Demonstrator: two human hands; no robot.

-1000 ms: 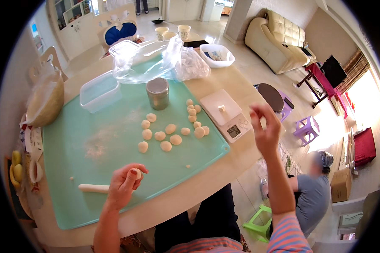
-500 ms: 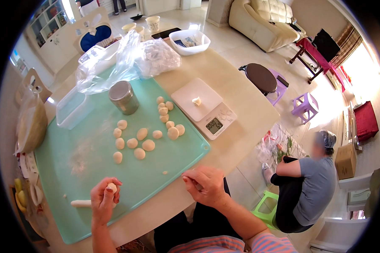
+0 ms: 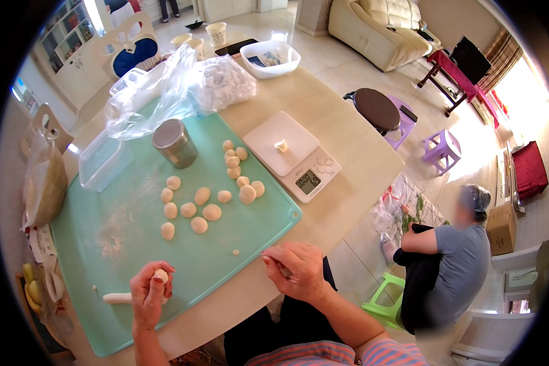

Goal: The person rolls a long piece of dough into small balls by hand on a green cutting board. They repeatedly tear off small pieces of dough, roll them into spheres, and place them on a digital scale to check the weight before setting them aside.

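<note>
My left hand [image 3: 149,294] is closed round a pale lump of dough [image 3: 161,276], whose top shows at the thumb. Beside and partly behind that hand, a dough rope [image 3: 117,298] lies on the green mat [image 3: 250,222]. Over the mat's near right edge, the fingers of my right hand [image 3: 297,268] are curled with thumb and fingertips together; whatever they may hold is hidden. Several round dough balls [image 3: 211,212] are spread over the middle of the mat. On the white kitchen scale [image 3: 318,174] rests a small piece of dough [image 3: 280,146].
Behind the dough balls stands a metal canister [image 3: 175,144]. Plastic bags [image 3: 222,85], a clear tub [image 3: 104,161] and a white container [image 3: 271,61] sit farther back. To the right, a person [image 3: 448,268] sits on a green stool [image 3: 385,299] near purple stools [image 3: 442,151].
The view has shifted slightly. Both hands keep nearly the same pose, and the dough pieces stay where they were.
</note>
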